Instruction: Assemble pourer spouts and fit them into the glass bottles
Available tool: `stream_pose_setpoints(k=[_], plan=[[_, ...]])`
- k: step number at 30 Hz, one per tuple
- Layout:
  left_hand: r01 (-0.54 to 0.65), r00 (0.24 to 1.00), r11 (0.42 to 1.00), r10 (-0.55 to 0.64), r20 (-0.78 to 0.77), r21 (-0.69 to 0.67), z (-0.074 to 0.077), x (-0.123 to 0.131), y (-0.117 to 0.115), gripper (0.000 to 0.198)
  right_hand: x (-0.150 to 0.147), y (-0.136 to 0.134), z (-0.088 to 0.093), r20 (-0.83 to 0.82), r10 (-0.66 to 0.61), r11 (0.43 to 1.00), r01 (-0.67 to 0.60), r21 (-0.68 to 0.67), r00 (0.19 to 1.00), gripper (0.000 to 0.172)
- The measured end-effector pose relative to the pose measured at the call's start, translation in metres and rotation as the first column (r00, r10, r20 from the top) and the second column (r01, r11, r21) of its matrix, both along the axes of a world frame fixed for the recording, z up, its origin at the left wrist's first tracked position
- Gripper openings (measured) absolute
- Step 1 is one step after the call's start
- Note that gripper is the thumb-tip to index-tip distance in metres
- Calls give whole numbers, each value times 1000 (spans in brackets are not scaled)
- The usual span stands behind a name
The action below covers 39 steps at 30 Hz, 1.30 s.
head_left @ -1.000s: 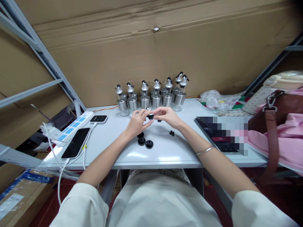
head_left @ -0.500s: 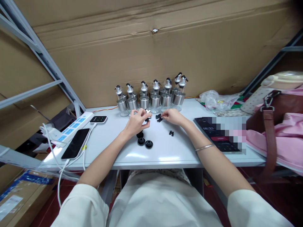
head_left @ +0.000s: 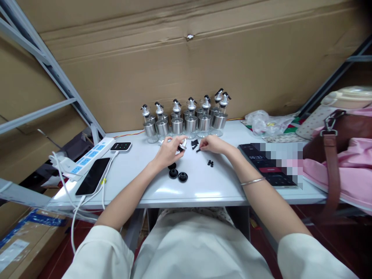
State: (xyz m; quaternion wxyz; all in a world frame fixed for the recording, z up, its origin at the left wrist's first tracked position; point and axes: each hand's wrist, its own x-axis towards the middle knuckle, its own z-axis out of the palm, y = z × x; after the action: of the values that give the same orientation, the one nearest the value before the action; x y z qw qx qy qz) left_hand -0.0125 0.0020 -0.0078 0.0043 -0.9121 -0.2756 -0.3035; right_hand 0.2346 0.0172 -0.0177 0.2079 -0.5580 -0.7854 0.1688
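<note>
My left hand (head_left: 170, 152) is closed around a small silver and black pourer cap (head_left: 182, 145), held just above the white table (head_left: 139, 182). My right hand (head_left: 212, 145) pinches a tiny black part (head_left: 198, 150) at the table surface, beside a little heap of black small parts (head_left: 194, 143). Three black round stoppers (head_left: 178, 174) lie in front of my left hand. Two more tiny black pieces (head_left: 210, 163) lie near my right wrist. A row of several glass and steel dispenser bottles (head_left: 186, 120) stands behind both hands.
A phone (head_left: 93, 175), a small charger (head_left: 121, 146) and a white power strip (head_left: 87, 156) with cables lie at the left. A blurred dark device (head_left: 273, 166) lies at the right, next to a pink and brown bag (head_left: 343, 162). Crumpled plastic (head_left: 267, 124) sits at the back right. Cardboard (head_left: 186, 58) walls the back.
My hands have come apart. The right hand left the cap and moved down to the small black parts; the left hand kept the cap and turned it slightly.
</note>
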Motion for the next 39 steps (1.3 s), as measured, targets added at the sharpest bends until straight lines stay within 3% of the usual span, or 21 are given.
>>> stream_pose_setpoints(k=[4, 8, 12, 16, 22, 39], plan=[[42, 994, 992, -29, 107, -119, -3, 0, 2, 66, -6, -5, 7, -195, 45, 999, -49, -17, 980, 7], [103, 985, 965, -65, 160, -242, -6, 0, 4, 78, -22, -14, 16, -569, 77, 989, -137, -64, 819, 23], [151, 977, 937, -93, 190, -316, -9, 1, 6, 83, -37, -20, 20, -720, 46, 989, -135, -67, 693, 31], [169, 973, 933, -107, 206, -316, -12, 2, 9, 88, -42, -22, 19, -770, 15, 992, -104, -66, 638, 34], [162, 977, 946, -114, 181, -280, -15, 1, 14, 95, -44, -24, 21, -778, -10, 989, -106, -99, 628, 31], [132, 980, 976, -102, 170, -174, -13, 0, 12, 70, -45, -27, 22, -744, 2, 983, -139, -122, 668, 28]])
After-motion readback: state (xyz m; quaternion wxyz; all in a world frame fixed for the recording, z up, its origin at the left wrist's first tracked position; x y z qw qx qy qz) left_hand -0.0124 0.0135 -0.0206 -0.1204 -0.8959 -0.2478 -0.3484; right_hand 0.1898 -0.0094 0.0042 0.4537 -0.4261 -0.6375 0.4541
